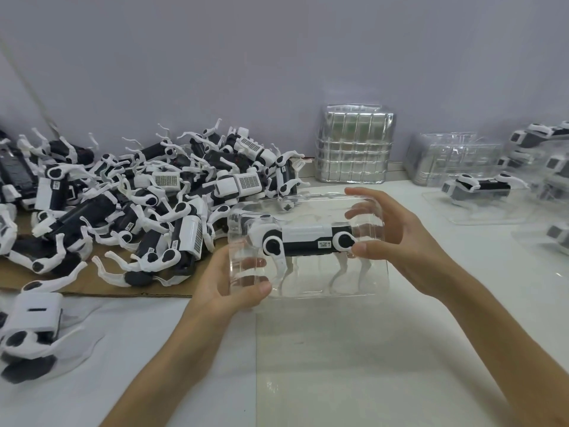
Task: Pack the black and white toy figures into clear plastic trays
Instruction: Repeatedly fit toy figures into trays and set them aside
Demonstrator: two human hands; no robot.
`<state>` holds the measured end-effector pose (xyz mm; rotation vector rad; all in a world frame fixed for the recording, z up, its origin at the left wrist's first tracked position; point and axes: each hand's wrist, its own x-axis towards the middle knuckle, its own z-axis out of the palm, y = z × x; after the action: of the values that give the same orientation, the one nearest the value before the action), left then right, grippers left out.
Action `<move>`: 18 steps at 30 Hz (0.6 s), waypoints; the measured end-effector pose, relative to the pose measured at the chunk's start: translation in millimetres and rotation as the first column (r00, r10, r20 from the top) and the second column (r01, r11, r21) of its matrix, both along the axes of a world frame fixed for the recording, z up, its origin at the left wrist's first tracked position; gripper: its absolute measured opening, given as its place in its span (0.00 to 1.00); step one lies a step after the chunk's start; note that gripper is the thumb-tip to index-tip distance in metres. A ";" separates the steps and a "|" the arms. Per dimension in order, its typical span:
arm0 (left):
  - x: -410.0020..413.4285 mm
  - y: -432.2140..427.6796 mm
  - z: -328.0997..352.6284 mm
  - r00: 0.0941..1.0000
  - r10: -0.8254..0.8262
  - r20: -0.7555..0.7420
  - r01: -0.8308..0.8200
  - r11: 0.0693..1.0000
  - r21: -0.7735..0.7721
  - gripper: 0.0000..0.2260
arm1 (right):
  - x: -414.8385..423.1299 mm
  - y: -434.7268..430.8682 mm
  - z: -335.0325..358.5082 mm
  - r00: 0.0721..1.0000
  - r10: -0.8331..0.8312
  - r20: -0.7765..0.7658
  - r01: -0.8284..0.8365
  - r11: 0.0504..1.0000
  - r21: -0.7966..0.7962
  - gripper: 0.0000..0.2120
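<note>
I hold a clear plastic tray (pixel 311 282) above the white table, with a black and white toy dog figure (pixel 304 241) seated inside it, legs pointing down. My left hand (pixel 229 285) grips the tray's left end, thumb in front and fingers behind the plastic. My right hand (pixel 397 235) grips the right end, its thumb beside the toy's rear wheel joint. A big heap of loose toy figures (pixel 147 198) lies to the left on brown cardboard (pixel 92 288).
Two stacks of clear trays (pixel 354 143) (pixel 452 155) stand against the back wall. Packed trays with figures (pixel 480 192) lie at the right edge. One loose figure (pixel 30 331) lies at the near left on the white table (pixel 338 365).
</note>
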<state>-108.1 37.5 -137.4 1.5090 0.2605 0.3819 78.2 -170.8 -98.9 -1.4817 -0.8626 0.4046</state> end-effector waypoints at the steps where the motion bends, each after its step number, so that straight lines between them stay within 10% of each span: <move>1: 0.1 0.3 0.5 1.000 0.008 0.000 -0.008 1.000 0.007 0.27 | 0.0 0.0 -0.1 1.000 0.000 -0.001 0.000 1.000 0.000 0.37; 18: 6.0 0.2 -6.0 0.979 0.190 -0.072 -0.196 0.977 -0.087 0.17 | 6.1 -7.5 3.8 0.997 -0.069 -0.044 0.045 0.913 -0.405 0.31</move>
<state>-102.1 37.7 -143.4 1.4088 0.4711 0.4702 84.3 -178.3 -95.2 -1.8625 -0.7135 0.6061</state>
